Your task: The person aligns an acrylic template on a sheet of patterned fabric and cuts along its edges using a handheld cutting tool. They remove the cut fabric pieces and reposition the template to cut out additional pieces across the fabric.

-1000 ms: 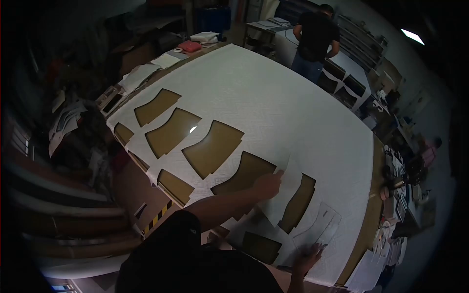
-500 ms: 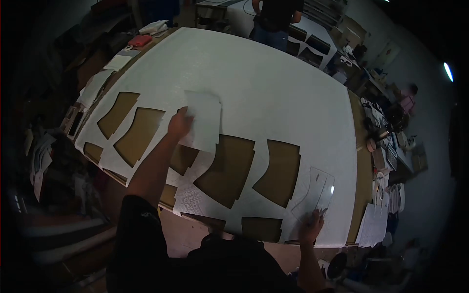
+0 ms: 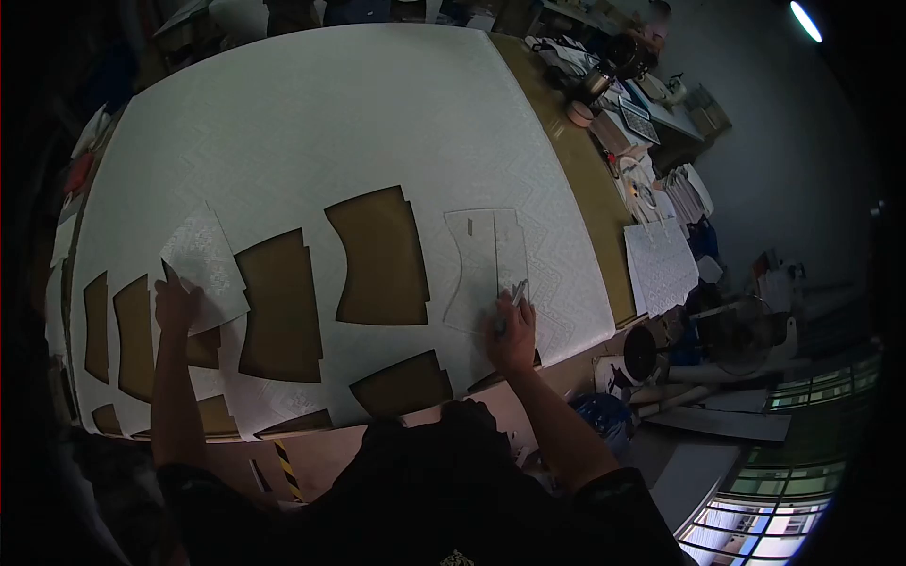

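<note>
White patterned sheet material (image 3: 340, 113) covers a large table, with several curved openings cut through it that show a brown surface. At the left, my left hand (image 3: 177, 300) grips the edge of a cut white piece (image 3: 206, 259), which lies over part of an opening. My right hand (image 3: 512, 335) is closed round a small slim tool (image 3: 518, 291), its exact kind unclear. That hand rests on the lower part of a clear curved template (image 3: 479, 255), which lies flat on the material right of the largest openings.
A brown table edge (image 3: 566, 170) runs down the right side. Beyond it are stacked papers (image 3: 661, 269), a tablet-like device (image 3: 639, 121) and a fan (image 3: 746, 335). A person (image 3: 653, 26) is at the far upper right.
My left hand has carried the cut white piece from the openings to the left side and lowered it. My right hand stays at the template. The view has turned rightward and down.
</note>
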